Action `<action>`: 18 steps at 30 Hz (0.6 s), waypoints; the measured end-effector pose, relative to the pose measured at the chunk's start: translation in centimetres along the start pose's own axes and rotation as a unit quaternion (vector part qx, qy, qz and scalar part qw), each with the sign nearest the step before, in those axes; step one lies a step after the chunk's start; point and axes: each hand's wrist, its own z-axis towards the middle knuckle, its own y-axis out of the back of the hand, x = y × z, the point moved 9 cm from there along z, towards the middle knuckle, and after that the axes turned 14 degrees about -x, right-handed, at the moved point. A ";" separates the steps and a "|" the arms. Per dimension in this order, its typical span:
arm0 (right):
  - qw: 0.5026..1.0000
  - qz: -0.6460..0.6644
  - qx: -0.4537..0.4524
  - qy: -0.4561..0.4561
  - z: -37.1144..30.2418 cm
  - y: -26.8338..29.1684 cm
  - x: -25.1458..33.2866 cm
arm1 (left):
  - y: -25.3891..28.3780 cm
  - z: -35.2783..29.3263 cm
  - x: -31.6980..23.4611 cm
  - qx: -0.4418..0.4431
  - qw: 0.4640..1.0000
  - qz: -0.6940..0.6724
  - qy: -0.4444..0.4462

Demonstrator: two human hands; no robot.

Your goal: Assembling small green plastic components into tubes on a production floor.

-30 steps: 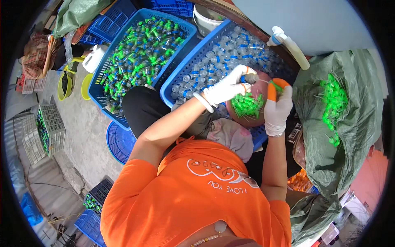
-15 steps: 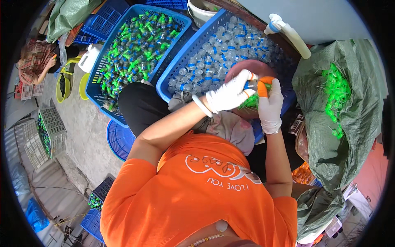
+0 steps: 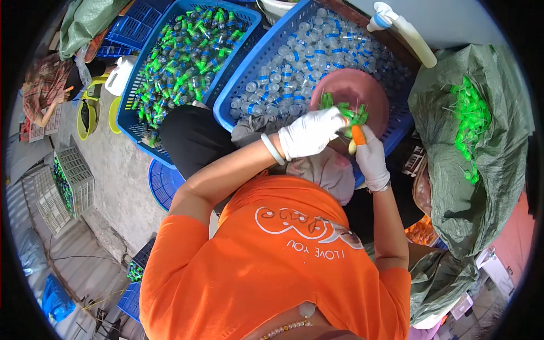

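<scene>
Right hand (image 3: 371, 158): white-gloved, closed around a small orange piece (image 3: 358, 135), which sits at the near rim of the pink bowl (image 3: 362, 90).
Left hand (image 3: 310, 133): white-gloved, fingers curled over the same spot and touching the orange piece; whether it pinches anything of its own, I cannot tell.
Green sprayer tops (image 3: 343, 111): a small heap in the pink bowl, just beyond both hands.
Pink bowl: resting on the near right corner of the crate of clear bottles (image 3: 283, 62).
Crate of green-topped bottles (image 3: 187, 51): to the left, alongside the clear-bottle crate.
Sack of green tops (image 3: 473, 119): open at the person's right, well apart from the hands.
Risk: the bowl looks perched on loose bottles near the crate's edge; as I judge it, a downward push from either hand could tip it and scatter the tops.
Risk: gloved fingers crowded on one small piece may let it slip.
</scene>
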 end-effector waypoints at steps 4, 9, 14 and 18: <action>0.904 -0.253 -0.076 0.337 -2.1 -0.4 3.9 | -0.8 -2.0 1.9 0.051 0.984 -0.133 0.112; 0.986 -0.051 0.011 0.160 -1.1 -2.3 -2.5 | -0.6 -3.6 0.9 -0.001 0.991 -0.111 0.069; 0.991 0.050 0.082 0.091 -0.1 -4.8 -6.0 | 1.2 -4.2 0.6 0.048 0.994 0.001 0.097; 0.978 -0.015 0.023 0.208 2.8 -5.1 -2.1 | 9.3 -1.4 3.0 0.042 0.946 0.313 0.069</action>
